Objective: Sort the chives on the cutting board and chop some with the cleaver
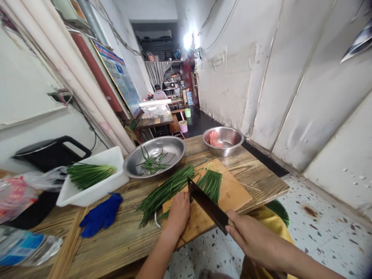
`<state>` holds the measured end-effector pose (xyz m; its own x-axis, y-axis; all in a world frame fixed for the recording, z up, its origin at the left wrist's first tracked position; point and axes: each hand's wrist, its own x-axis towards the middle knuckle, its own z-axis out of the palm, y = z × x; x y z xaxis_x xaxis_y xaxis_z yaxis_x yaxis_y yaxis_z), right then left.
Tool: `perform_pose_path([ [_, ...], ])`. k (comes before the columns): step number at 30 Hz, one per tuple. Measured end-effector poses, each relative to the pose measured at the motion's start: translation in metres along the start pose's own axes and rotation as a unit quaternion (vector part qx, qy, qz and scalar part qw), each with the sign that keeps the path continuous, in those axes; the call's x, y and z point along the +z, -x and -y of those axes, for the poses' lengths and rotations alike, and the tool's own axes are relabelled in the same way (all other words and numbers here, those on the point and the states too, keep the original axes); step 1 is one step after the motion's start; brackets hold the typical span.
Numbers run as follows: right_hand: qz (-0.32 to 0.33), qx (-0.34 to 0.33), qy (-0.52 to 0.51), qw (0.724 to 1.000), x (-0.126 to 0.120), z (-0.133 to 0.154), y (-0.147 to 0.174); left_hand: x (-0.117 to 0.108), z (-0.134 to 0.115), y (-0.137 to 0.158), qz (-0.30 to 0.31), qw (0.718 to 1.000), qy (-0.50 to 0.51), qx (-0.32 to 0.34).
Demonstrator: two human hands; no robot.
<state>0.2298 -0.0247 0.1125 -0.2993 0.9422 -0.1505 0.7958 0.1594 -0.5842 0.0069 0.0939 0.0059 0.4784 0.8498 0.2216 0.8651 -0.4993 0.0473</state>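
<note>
My right hand [244,232] grips the handle of a dark-bladed kitchen knife [207,203], its blade slanting away to the left over the wooden cutting board [232,190]. Close to the blade's far end, my left hand [178,211] has its fingers curled down on green garlic chives; its fingertips are partly hidden. A long bunch of chives [165,190] stretches from the board onto the table at the left. Beyond the knife lies a shorter, evenly trimmed bundle of chives [211,184]. Small pale cut bits are scattered at the board's far edge.
Behind the board stand a wide metal bowl [129,170] with loose chives and a smaller metal bowl [232,149] holding pink meat. At left are a white tray [123,176] of chives, a blue glove [101,215] and a plastic bottle [27,248]. Someone sits far back.
</note>
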Motion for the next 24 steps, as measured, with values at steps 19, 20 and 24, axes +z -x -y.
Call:
perform_pose_path([
  [19, 0.005, 0.015, -0.064, 0.998, 0.006, -0.004, -0.006, -0.067, 0.052, -0.001, -0.211, 0.924, 0.246, -0.203],
  [20, 0.012, 0.033, -0.098, 0.995, 0.008, -0.006, -0.005, -0.078, 0.053, -0.003, -0.226, 0.922, 0.239, -0.205],
  [24, 0.038, 0.116, -0.265, 0.957, 0.014, -0.015, 0.001, -0.124, 0.063, -0.023, -0.304, 0.931, 0.116, -0.166],
])
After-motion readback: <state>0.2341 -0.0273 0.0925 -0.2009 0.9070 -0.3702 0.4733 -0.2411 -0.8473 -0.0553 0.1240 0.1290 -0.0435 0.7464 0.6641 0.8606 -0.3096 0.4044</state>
